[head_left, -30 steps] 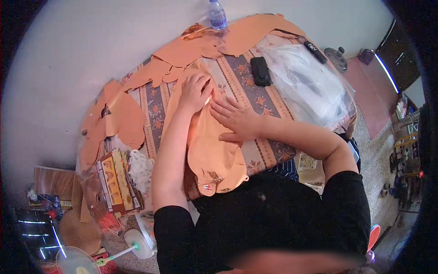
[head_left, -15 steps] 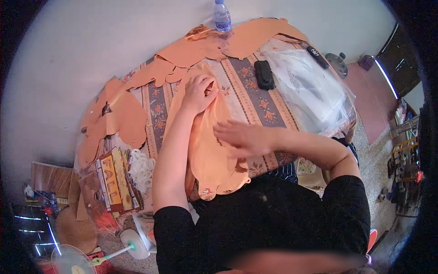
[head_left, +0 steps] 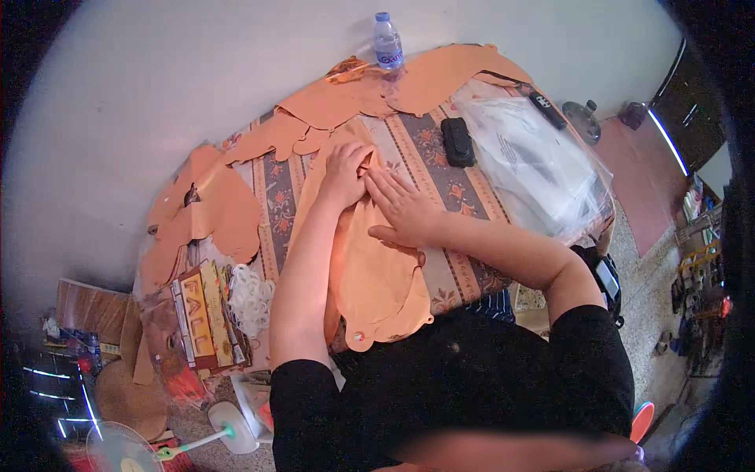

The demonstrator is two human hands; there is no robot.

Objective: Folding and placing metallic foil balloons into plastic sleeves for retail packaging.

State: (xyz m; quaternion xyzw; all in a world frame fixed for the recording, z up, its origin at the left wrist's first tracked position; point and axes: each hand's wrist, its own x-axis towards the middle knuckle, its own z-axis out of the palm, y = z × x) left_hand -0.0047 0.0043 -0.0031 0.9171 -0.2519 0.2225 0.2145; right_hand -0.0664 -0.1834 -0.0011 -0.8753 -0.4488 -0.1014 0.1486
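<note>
A flat, airless orange foil balloon [head_left: 377, 291] lies lengthwise on the table in front of me, its lower rounded end with small tabs close to my shirt. My left hand [head_left: 346, 173] is closed near the balloon's upper part, fingers curled on a raised fold of the foil. My right hand [head_left: 405, 208] lies flat on the foil, fingers stretched, its fingertips close beside my left hand. More flat orange foil balloons [head_left: 224, 200] are spread along the left side and the far edge of the table.
The patterned tablecloth [head_left: 425, 149] carries a water bottle [head_left: 388, 43] at the back, a black case [head_left: 457, 142], clear plastic bags [head_left: 535, 165] and a remote control [head_left: 547, 110]. At left are printed packs [head_left: 200, 318] and white rings [head_left: 250, 299]. A fan [head_left: 126, 452] stands lower left.
My right hand has moved up and inward over the foil, from its right edge to beside my left hand. My left hand keeps its hold at the fold.
</note>
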